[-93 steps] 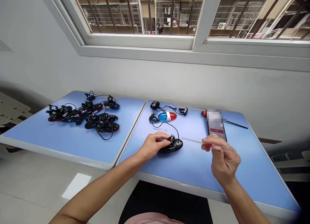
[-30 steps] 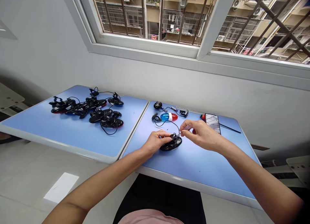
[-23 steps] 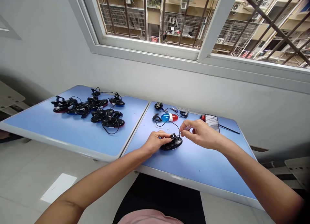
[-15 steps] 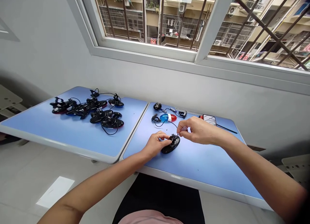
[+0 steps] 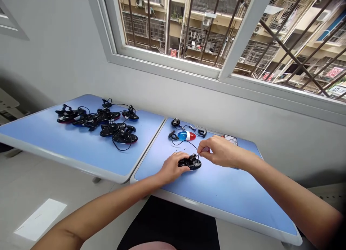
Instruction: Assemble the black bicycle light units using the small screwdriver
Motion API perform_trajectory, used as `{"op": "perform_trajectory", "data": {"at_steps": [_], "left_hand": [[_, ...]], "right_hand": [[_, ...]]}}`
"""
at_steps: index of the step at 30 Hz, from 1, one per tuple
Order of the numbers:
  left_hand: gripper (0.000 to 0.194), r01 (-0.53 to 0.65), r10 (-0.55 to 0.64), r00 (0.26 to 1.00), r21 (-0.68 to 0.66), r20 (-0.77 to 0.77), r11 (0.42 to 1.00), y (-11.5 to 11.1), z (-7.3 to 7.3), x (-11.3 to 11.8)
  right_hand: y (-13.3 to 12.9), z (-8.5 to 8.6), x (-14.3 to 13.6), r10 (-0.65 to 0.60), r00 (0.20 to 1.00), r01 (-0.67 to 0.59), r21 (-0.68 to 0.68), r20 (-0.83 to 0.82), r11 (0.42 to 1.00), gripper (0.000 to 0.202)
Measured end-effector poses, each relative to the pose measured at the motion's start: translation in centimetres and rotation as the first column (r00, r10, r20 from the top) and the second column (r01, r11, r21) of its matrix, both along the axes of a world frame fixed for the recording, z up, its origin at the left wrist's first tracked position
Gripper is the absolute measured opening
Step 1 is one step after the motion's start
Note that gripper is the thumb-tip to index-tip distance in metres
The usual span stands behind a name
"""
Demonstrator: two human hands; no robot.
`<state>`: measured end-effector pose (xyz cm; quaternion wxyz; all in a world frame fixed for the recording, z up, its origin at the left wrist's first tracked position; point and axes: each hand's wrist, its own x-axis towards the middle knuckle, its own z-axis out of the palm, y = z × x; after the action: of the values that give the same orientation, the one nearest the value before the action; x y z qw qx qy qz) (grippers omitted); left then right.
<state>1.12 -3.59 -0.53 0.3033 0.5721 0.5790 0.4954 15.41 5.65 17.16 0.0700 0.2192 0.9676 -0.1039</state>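
On the blue tabletop, my left hand [image 5: 174, 166] grips the left end of a black oval casing [image 5: 195, 165], which looks like the back half of a bicycle light or horn. A small bracket stands up from the casing, and a thin cable runs from it. My right hand [image 5: 216, 149] pinches a small screwdriver [image 5: 206, 149] with a translucent purplish handle, its shaft pointing at the bracket. Whether the tip is seated in a screw is too small to tell. Just behind lies a blue, white and red oval lens cover [image 5: 186, 135], with a black clamp piece [image 5: 172, 135] beside it.
Several black units with cables [image 5: 119, 129] are gathered on the left table [image 5: 81, 145]. Behind my hands lie a round black part [image 5: 175, 122], a black clip [image 5: 202, 132] and a phone [image 5: 230, 139]. A wall and a barred window rise behind the tables.
The casing has turned to lie more level across the table, and my left hand now wraps further over its left end. The screwdriver has tilted flatter. My view has shifted slightly.
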Motion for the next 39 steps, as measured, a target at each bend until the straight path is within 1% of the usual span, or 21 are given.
{"op": "perform_trajectory", "data": {"at_steps": [4, 6, 10, 14, 17, 20, 23, 25, 27, 29, 32, 35, 37, 39], "left_hand": [[0.033, 0.076, -0.076, 0.997, 0.018, 0.029, 0.997, 1.1, -0.1, -1.1], [0.033, 0.111, -0.113, 0.993, 0.033, 0.039, 0.993, 1.6, -0.1, -1.4], [0.035, 0.177, -0.180, 0.982, 0.060, 0.054, 0.982, 2.6, -0.2, -1.9], [0.035, 0.235, -0.239, 0.969, 0.075, 0.062, 0.969, 3.5, -0.3, -2.4], [0.035, 0.257, -0.263, 0.962, 0.085, 0.075, 0.963, 3.6, -0.4, -2.5], [0.034, 0.259, -0.267, 0.959, 0.091, 0.093, 0.962, 3.3, -0.3, -2.4], [0.034, 0.247, -0.254, 0.962, 0.077, 0.097, 0.966, 3.0, -0.1, -2.3], [0.032, 0.221, -0.226, 0.968, 0.056, 0.107, 0.974, 2.9, 0.0, -2.1], [0.028, 0.202, -0.206, 0.971, 0.044, 0.123, 0.978, 3.0, 0.1, -2.1], [0.023, 0.200, -0.205, 0.970, 0.049, 0.133, 0.979, 3.1, 0.0, -2.0], [0.019, 0.206, -0.212, 0.967, 0.054, 0.142, 0.977, 3.3, -0.3, -2.0], [0.019, 0.196, -0.199, 0.968, 0.038, 0.152, 0.980, 3.4, -0.5, -2.0], [0.020, 0.186, -0.188, 0.969, 0.027, 0.159, 0.982, 3.4, -0.5, -2.0], [0.020, 0.177, -0.178, 0.970, 0.019, 0.167, 0.984, 3.4, -0.5, -2.0]], "right_hand": [[0.1, 0.5, 0.1, -0.014, 0.999, 0.013, 0.035, 0.034, 0.999, 0.025], [0.2, 0.7, 0.0, -0.035, 0.998, 0.034, 0.023, 0.043, 0.999, 0.025], [0.7, 0.9, -0.4, -0.128, 0.991, 0.129, -0.031, 0.042, 0.991, 0.021], [0.9, 0.7, -0.9, -0.222, 0.973, 0.224, -0.031, 0.063, 0.974, 0.017], [1.2, 0.3, -1.1, -0.255, 0.963, 0.254, 0.021, 0.082, 0.967, 0.024], [1.3, -0.1, -1.4, -0.256, 0.960, 0.243, 0.121, 0.110, 0.962, 0.032], [1.1, 0.0, -1.5, -0.191, 0.968, 0.165, 0.161, 0.164, 0.973, 0.031], [0.9, 0.3, -1.5, -0.120, 0.972, 0.087, 0.165, 0.201, 0.982, 0.027], [0.7, 0.6, -1.4, -0.049, 0.975, 0.004, 0.204, 0.215, 0.979, 0.022], [0.5, 0.8, -1.3, 0.025, 0.975, -0.086, 0.268, 0.222, 0.959, 0.018], [0.4, 1.0, -1.1, 0.125, 0.952, -0.220, 0.341, 0.279, 0.914, 0.014], [0.7, 1.0, -0.8, 0.189, 0.928, -0.310, 0.380, 0.322, 0.872, 0.012], [1.0, 0.9, -0.5, 0.260, 0.911, -0.373, 0.371, 0.319, 0.850, 0.017], [1.2, 0.8, -0.2, 0.373, 0.879, -0.462, 0.334, 0.297, 0.822, 0.029]]}}
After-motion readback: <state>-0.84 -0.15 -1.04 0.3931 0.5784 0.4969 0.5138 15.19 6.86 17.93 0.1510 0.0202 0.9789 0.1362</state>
